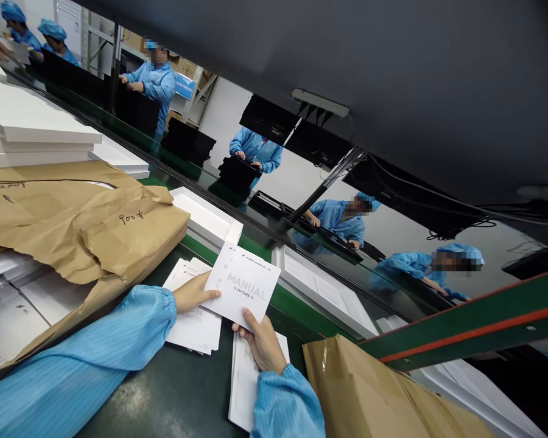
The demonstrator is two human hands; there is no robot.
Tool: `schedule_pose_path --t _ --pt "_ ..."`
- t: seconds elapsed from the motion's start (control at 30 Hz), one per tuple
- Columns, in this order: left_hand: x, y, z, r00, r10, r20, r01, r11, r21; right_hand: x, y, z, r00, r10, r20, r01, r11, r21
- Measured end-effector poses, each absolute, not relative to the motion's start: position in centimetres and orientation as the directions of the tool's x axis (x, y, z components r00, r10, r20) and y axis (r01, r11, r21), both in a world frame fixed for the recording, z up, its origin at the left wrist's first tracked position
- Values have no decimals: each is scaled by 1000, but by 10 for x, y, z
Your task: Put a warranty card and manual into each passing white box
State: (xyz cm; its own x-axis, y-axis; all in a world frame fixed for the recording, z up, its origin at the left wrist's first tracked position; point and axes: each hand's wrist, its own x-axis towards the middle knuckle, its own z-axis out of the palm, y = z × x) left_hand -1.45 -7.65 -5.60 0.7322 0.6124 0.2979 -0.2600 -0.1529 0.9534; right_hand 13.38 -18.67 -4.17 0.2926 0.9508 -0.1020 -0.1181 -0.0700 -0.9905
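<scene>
A square white manual (249, 283), printed "MANUAL", is held up between both hands over the dark green work surface. My left hand (195, 293) pinches its left edge, thumb on top, with other white paper just under it. At the lower edge, my right hand (260, 340) grips the manual with the thumb on its face. Below my left hand lies a fanned stack of white warranty leaflets (196, 331). Under my right hand and sleeve is a stack of manuals (242, 389), partly hidden.
A torn brown paper package (132, 225) with printed leaflets inside lies left; another brown package (369, 389) stands right. White open boxes (324, 289) sit along the green conveyor. White boxes (36, 131) are stacked far left. A dark panel (393, 73) hangs overhead. Several co-workers (159, 85) stand beyond.
</scene>
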Motion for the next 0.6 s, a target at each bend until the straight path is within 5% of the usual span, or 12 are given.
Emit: schedule_pose_path --t 0.6 --pt "-15 -78 -52 738 606 298 -259 -154 953 134 -187 -42 301 948 -108 -129 -72 -989"
